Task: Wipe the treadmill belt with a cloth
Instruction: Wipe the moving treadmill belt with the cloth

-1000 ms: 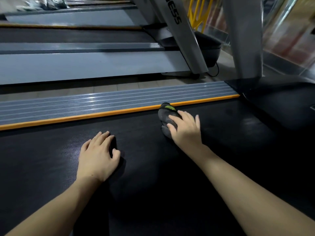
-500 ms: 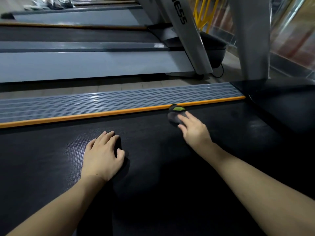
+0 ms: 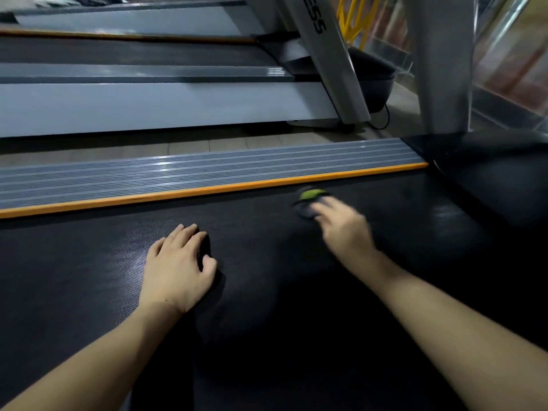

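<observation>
The black treadmill belt (image 3: 267,292) fills the lower part of the head view. My right hand (image 3: 344,229) presses a small dark grey cloth (image 3: 307,204) with a green patch onto the belt, close to the orange edge strip (image 3: 207,189). The hand and cloth are motion-blurred, and the fingers cover most of the cloth. My left hand (image 3: 178,268) rests on the belt to the left, palm down and fingers together, holding nothing.
A ribbed grey side rail (image 3: 178,170) runs beyond the orange strip. The dark motor cover (image 3: 489,173) and a grey upright (image 3: 439,63) rise at the right. A second treadmill (image 3: 148,99) stands behind, across a strip of tiled floor.
My right hand slid the cloth away from me and to the right along the belt, toward the orange strip. The left hand stayed planted.
</observation>
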